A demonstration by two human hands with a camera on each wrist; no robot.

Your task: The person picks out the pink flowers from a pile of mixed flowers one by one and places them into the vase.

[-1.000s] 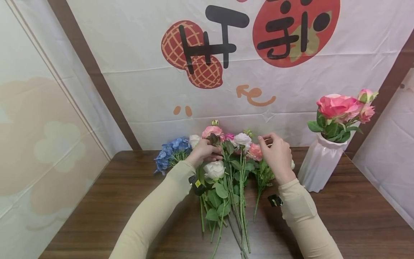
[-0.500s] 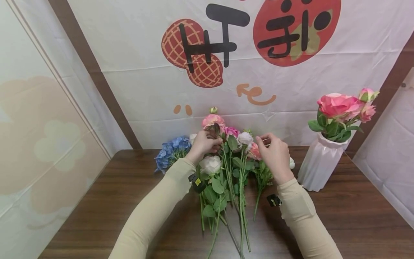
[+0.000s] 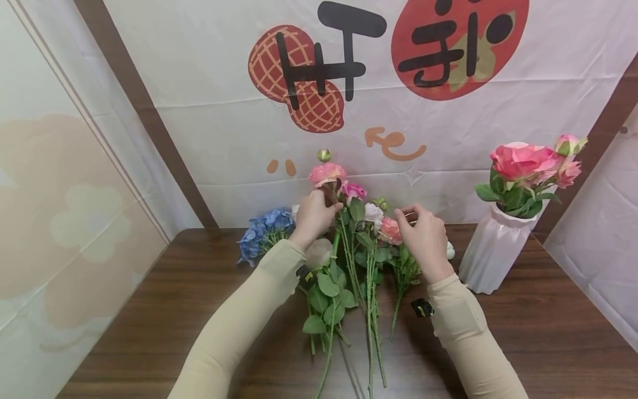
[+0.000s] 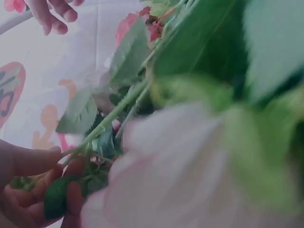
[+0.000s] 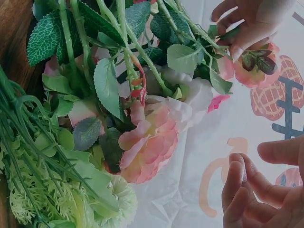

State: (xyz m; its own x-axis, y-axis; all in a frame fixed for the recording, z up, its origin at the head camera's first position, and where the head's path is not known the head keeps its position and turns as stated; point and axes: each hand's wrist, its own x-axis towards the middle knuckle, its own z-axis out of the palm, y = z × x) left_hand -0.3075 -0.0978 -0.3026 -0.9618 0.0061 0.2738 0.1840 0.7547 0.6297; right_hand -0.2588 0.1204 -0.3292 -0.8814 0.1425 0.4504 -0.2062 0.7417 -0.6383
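Note:
My left hand (image 3: 315, 218) pinches a green stem (image 4: 111, 115) between thumb and fingers, just below the head of a pink flower (image 3: 327, 173) with a small bud above it. Below this hand hangs a white rose (image 3: 319, 254), large and blurred in the left wrist view, with green leaves (image 3: 326, 299) under it. Over the right side of the flower pile, my right hand (image 3: 426, 241) holds nothing, its fingers bent loosely and thumb apart. Nearest to it lies a peach-pink flower (image 5: 149, 145). A magenta flower (image 3: 354, 191) and a pale one (image 3: 374, 215) lie between the hands.
A white vase (image 3: 493, 255) with pink flowers (image 3: 525, 163) stands right of the right hand. Blue hydrangeas (image 3: 264, 230) lie at the left of the pile on the wooden table (image 3: 164, 310). A printed cloth (image 3: 219, 144) hangs right behind the table.
My left hand has risen and moved away, lifting the pink flower and its bud higher against the cloth. The white rose and its leaves have shifted left. My right hand has hardly moved.

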